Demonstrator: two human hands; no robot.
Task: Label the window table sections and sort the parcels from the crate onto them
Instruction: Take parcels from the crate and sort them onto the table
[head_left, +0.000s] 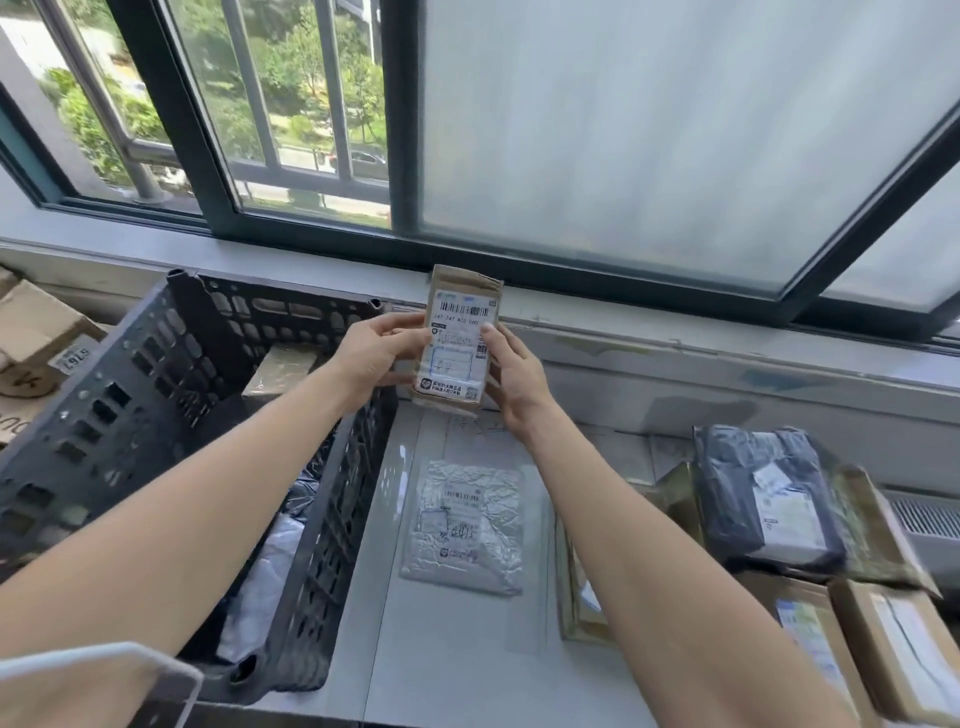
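— What's sitting in the crate (130, 384)?

— A brown box (280, 369) is lying at its far end. A black bag (306, 493) and a white bag (270, 566) are lying nearer to you. Your left forearm (218, 499) is crossing over the crate and covering the rest.

— And on the table (457, 649)?

— A silver mailer (467, 525) is lying flat just right of the crate. Further right, a black parcel (769, 493) is resting on cardboard boxes (883, 639), and those are running off the frame's edge.

— Anything I'm not going to make out?

— The mailer's print is blurring out. The handwriting (478, 434) on the table below your hands is too faint to read.

— And the parcel (460, 343)?

— You're holding it up in both hands above the table's far edge, just right of the crate and in front of the sill (675, 332). Your left hand (374, 353) is gripping its left edge, fingers and thumb curling round it. Your right hand (514, 374) is pinching the right edge, with the thumb lying on the label (457, 353) and the fingers hiding behind. Its long axis is standing nearly upright, leaning slightly. The label is facing you, and the barcode end is pointing up toward the window (623, 130).
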